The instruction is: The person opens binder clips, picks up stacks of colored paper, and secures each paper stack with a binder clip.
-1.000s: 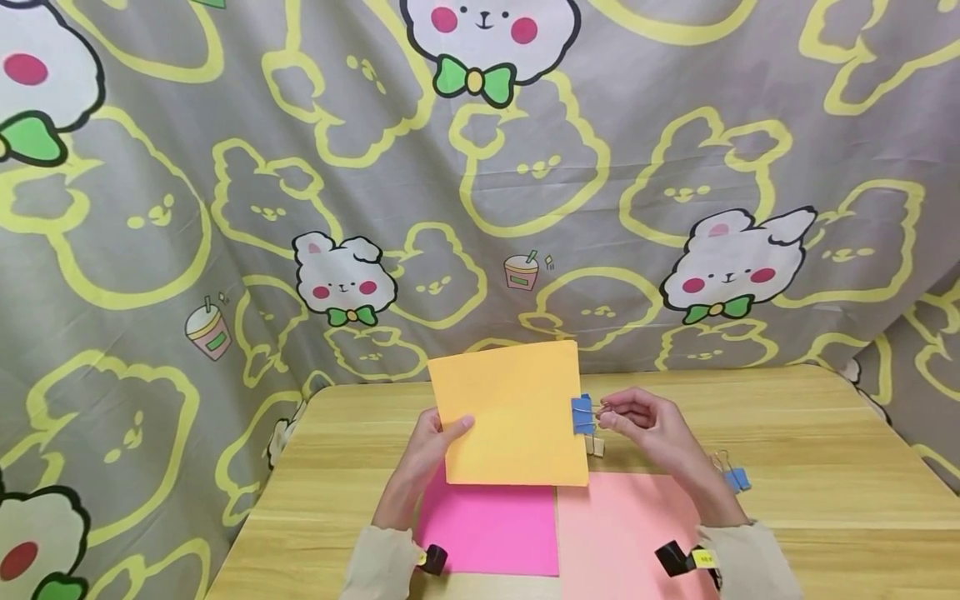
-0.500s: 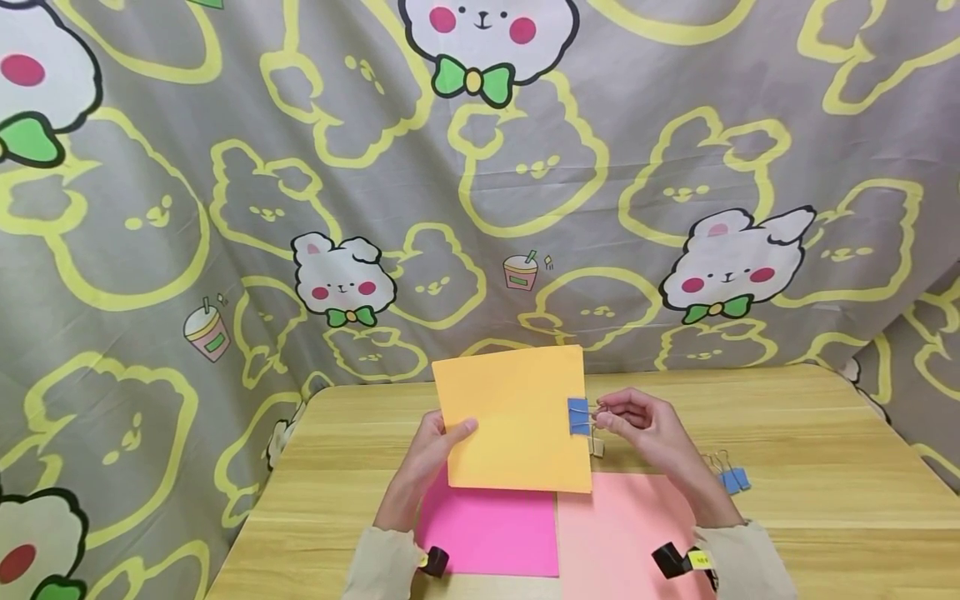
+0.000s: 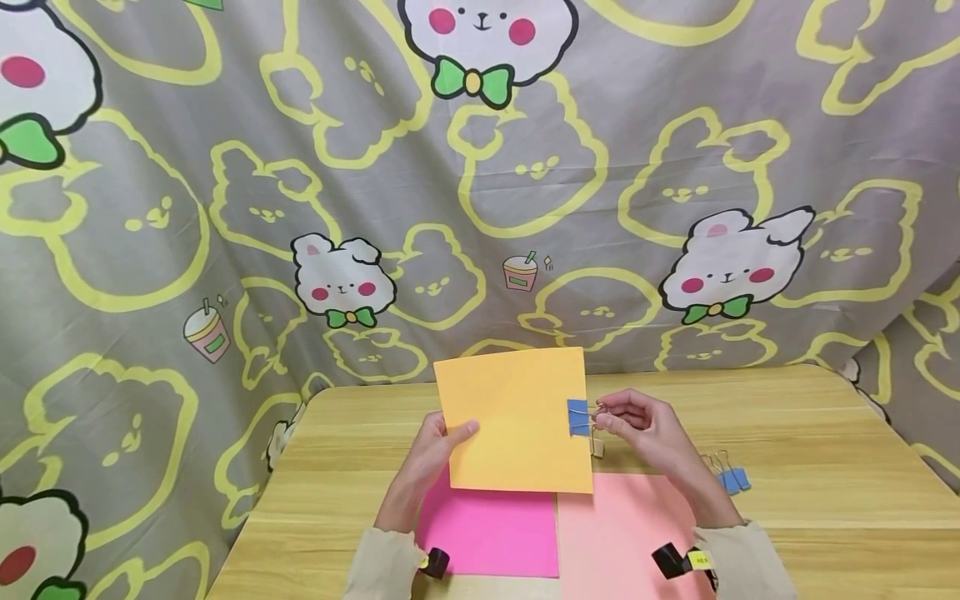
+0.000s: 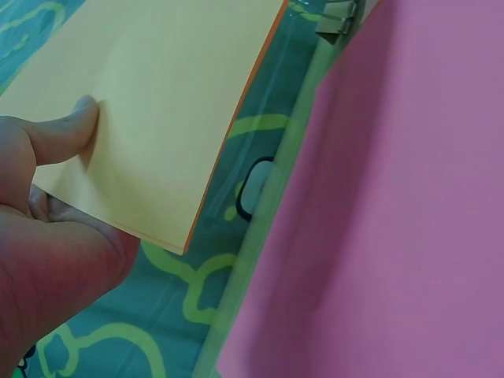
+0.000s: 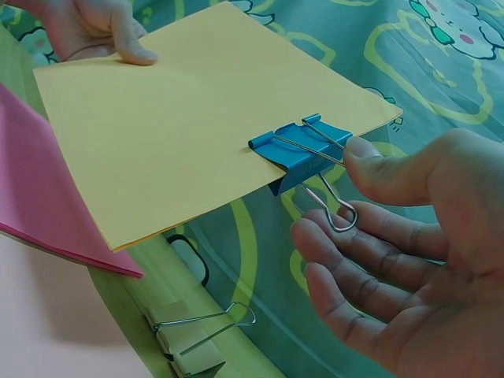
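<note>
Near table's [image 3: 341,446] far edge: left grip [image 3: 437,442] pinches orange sheets [image 3: 513,387]
Blue clip [image 3: 578,417]: right grip [image 3: 651,427] pinching
Clipping: likely; next calls for release

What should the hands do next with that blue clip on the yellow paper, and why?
I'd guess the right hand should gently let go of the blue clip, because the clip sits over the edge of the yellow paper and the left hand holds the opposite side.
</note>
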A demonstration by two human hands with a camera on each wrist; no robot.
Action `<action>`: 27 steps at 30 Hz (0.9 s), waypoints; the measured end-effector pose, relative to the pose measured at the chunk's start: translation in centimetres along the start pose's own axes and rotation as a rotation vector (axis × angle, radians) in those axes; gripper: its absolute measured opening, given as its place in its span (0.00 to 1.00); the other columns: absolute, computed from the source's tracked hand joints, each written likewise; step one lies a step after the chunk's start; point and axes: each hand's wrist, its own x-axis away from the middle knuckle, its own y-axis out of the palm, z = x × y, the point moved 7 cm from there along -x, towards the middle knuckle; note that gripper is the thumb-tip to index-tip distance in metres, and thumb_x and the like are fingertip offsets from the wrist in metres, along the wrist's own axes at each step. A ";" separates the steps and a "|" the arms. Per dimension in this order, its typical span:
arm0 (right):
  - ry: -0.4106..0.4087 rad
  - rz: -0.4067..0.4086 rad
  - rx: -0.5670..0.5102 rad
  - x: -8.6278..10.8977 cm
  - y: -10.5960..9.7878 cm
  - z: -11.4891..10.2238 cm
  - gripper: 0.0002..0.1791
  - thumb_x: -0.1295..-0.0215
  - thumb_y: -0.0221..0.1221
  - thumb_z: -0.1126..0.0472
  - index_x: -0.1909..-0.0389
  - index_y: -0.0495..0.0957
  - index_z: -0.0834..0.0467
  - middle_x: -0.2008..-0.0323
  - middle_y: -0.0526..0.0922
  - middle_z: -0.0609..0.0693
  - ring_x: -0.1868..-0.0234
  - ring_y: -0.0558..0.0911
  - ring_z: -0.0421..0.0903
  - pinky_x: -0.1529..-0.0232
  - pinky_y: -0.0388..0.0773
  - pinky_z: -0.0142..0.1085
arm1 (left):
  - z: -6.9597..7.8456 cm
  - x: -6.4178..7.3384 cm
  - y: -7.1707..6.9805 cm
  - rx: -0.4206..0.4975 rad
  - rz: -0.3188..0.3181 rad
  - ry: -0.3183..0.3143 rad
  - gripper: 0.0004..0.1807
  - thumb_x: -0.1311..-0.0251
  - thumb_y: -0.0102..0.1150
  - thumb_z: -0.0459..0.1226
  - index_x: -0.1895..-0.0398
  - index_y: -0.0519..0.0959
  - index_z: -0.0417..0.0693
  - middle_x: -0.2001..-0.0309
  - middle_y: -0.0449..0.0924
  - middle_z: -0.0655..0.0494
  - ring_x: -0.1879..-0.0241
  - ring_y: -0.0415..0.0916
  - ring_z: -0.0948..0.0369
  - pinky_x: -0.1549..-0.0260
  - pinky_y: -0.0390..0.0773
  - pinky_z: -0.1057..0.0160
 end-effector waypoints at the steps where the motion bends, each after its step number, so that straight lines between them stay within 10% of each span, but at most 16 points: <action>1: -0.002 -0.001 -0.002 0.0 0.0 0.0 0.18 0.29 0.65 0.62 0.47 0.79 0.71 0.54 0.85 0.65 0.55 0.88 0.52 0.53 0.84 0.37 | 0.0 0.0 0.0 0.000 0.000 -0.001 0.19 0.28 0.58 0.32 0.40 0.75 0.26 0.57 0.87 0.46 0.60 0.86 0.56 0.60 0.85 0.57; 27: -0.011 -0.069 -0.045 0.0 0.1 0.2 0.23 0.27 0.63 0.60 0.39 0.74 0.71 0.48 0.84 0.63 0.52 0.87 0.43 0.51 0.83 0.35 | 0.2 0.2 0.1 0.010 -0.043 0.002 0.19 0.27 0.57 0.33 0.39 0.75 0.29 0.57 0.87 0.50 0.59 0.86 0.56 0.57 0.85 0.57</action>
